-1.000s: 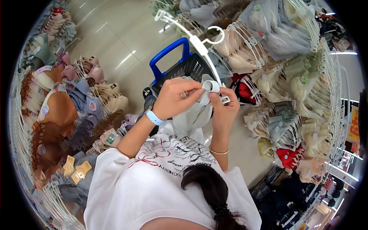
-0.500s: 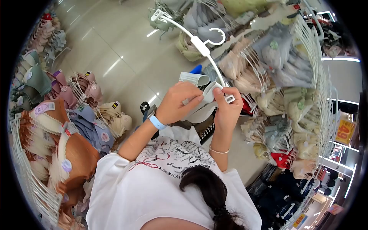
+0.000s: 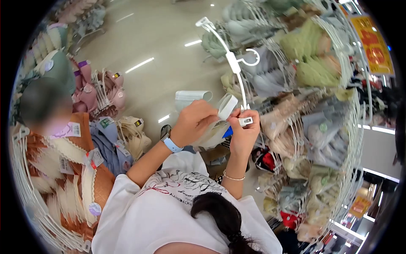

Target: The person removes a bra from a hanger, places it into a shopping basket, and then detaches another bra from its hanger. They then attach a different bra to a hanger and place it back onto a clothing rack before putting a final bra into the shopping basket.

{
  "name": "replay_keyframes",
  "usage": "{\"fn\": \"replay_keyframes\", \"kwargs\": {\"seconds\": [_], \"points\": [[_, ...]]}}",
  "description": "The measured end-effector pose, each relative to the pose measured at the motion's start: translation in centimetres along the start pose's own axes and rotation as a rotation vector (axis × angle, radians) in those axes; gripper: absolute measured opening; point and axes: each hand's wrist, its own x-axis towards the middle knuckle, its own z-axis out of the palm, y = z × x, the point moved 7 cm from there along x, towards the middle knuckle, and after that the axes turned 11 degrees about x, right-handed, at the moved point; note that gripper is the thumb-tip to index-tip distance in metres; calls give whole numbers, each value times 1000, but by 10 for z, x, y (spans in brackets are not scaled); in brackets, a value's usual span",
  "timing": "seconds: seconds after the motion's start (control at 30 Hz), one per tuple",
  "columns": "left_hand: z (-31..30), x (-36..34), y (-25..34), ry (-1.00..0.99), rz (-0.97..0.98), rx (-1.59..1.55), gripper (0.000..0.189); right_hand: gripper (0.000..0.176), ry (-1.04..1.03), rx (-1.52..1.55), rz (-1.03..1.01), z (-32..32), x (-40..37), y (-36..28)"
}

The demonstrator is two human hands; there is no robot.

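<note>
My right hand [image 3: 245, 131] pinches the clip at the lower end of a white clip hanger [image 3: 232, 62]. The hanger slants up and away from me, its hook to the right and its other clip at the top, with nothing hanging from that one. In my left hand [image 3: 193, 122] the fingertips are closed on a pale green bra [image 3: 211, 136], whose lower part hangs between my hands. One folded end of its band [image 3: 191, 97] sticks out beyond my left knuckles. A pale strip of it curls in a loop [image 3: 228, 106] between both hands, close to the clip.
Racks crowded with bras stand on both sides: brown ones [image 3: 95, 182] and blue ones [image 3: 105, 139] on the left, yellow-green ones [image 3: 311, 53] and grey ones [image 3: 325, 127] on the right. Orange price signs [image 3: 372, 44] hang at far right. Tiled floor [image 3: 148, 38] stretches ahead.
The view has shifted, and the hanger now appears further right and lower. The pale loop stands more open between my hands, and the folded band end sits further left.
</note>
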Motion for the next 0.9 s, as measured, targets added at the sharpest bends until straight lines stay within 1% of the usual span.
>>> {"fn": "replay_keyframes", "kwargs": {"seconds": [0.03,0.07,0.13,0.17,0.3,0.37,0.43,0.47,0.53,0.6,0.67,0.7,0.73,0.8,0.83,0.9], "points": [[-8,1,-8,32,-80,2,9,27,-57,-3,49,5,2,8],[-15,2,-11,41,-95,28,9,27,-73,12,71,11,4,15],[-22,5,-9,54,-56,162,8,26,-107,-132,148,23,6,23],[-27,7,-9,58,-66,181,8,26,-129,-123,108,31,9,26],[-50,26,-16,93,-59,377,9,25,-171,-69,149,57,31,47],[-59,48,-35,136,-57,449,9,25,-226,-52,147,78,63,63],[-66,65,-59,175,-116,430,13,24,-280,-66,107,91,89,74],[-66,78,-65,189,-105,438,13,24,-296,-60,97,98,104,75],[-72,101,-96,327,-362,122,10,23,-299,-25,158,111,135,82],[-68,132,-115,283,-364,140,8,21,-316,-33,122,115,175,84],[-60,155,-145,196,-490,43,8,18,-377,-96,86,126,207,82],[-57,169,-153,148,-514,14,8,18,-401,-155,83,130,222,81],[-52,184,-160,111,-509,4,8,18,-363,-156,74,127,236,79],[-33,218,-175,83,-454,-126,7,16,-476,-393,-131,128,263,69],[-27,230,-183,50,-444,-142,7,16,-441,-404,-142,126,274,69],[-22,250,-196,20,-424,-89,7,12,-419,-532,-183,126,292,71]]}}
